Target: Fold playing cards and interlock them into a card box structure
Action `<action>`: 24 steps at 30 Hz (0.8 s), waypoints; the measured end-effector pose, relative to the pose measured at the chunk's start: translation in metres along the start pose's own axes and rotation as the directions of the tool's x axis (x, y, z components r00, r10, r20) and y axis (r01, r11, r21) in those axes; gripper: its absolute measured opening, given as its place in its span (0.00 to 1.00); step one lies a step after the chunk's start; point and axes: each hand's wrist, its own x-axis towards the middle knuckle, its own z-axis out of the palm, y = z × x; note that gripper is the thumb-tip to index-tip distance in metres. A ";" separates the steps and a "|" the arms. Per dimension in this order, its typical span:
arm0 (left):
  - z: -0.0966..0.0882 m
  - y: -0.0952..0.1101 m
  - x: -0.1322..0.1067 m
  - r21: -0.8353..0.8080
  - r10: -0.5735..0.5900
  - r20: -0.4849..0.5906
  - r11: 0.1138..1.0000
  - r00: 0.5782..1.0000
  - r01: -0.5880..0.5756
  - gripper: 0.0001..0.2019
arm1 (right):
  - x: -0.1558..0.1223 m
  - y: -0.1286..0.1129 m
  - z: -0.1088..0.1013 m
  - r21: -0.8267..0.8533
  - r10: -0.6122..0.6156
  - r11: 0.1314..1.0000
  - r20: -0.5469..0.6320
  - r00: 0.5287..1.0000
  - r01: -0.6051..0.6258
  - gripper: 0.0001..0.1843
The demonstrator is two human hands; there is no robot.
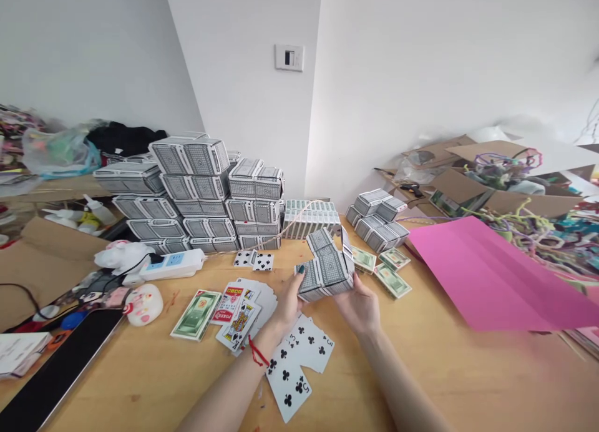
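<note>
Between my two hands is a box folded from grey-backed playing cards (326, 271), with flaps standing up at its far side. My left hand (289, 302) grips its left end, thumb on top. At the right end, my right hand (359, 302) holds it from the side and below. Loose club cards (287, 382) lie face up under my left forearm. Left of them is a spread pile of face-up cards (241, 319), beside a green card pack (196, 314). Several more green packs (393, 279) lie right of my right hand.
Tall stacks of card boxes (201, 188) stand at the back left, with a smaller stack (377, 220) at the back right. A pink sheet (491, 276) covers the right side. A power strip (173, 263) and a black flat panel (65, 369) are on the left.
</note>
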 end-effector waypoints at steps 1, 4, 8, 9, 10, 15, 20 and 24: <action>0.000 0.002 0.000 -0.055 -0.032 0.038 0.998 0.999 0.035 0.19 | 0.000 0.000 0.000 -0.041 0.005 0.999 0.006 1.000 -0.004 0.10; -0.003 0.010 0.000 -0.069 -0.010 0.054 0.998 0.998 0.014 0.19 | 0.002 -0.002 0.002 -0.161 0.009 0.987 0.008 1.000 -0.008 0.12; -0.014 0.024 0.005 0.038 0.034 0.014 0.999 0.999 -0.034 0.21 | 0.003 -0.009 0.002 -0.229 -0.011 0.974 -0.034 0.999 0.003 0.14; -0.017 0.027 0.006 0.073 0.035 0.029 0.997 0.999 -0.037 0.21 | 0.003 -0.011 0.002 -0.248 -0.015 0.969 -0.044 0.999 0.003 0.14; -0.020 0.030 0.007 0.109 0.040 0.058 0.993 0.997 -0.046 0.21 | 0.004 -0.012 0.002 -0.273 -0.017 0.962 -0.049 0.999 0.003 0.16; -0.031 0.047 0.012 0.301 0.078 0.259 0.940 0.963 -0.158 0.19 | 0.003 -0.007 0.000 -0.297 -0.014 0.955 -0.050 0.999 -0.002 0.17; -0.033 0.054 0.011 0.458 0.056 0.356 0.860 0.933 -0.226 0.21 | -0.003 0.000 0.007 -0.289 0.011 0.957 -0.045 0.999 -0.023 0.24; -0.023 0.056 0.004 0.600 0.200 0.391 0.684 0.898 -0.414 0.23 | -0.008 0.000 0.017 -0.361 -0.006 0.933 0.014 1.000 0.011 0.29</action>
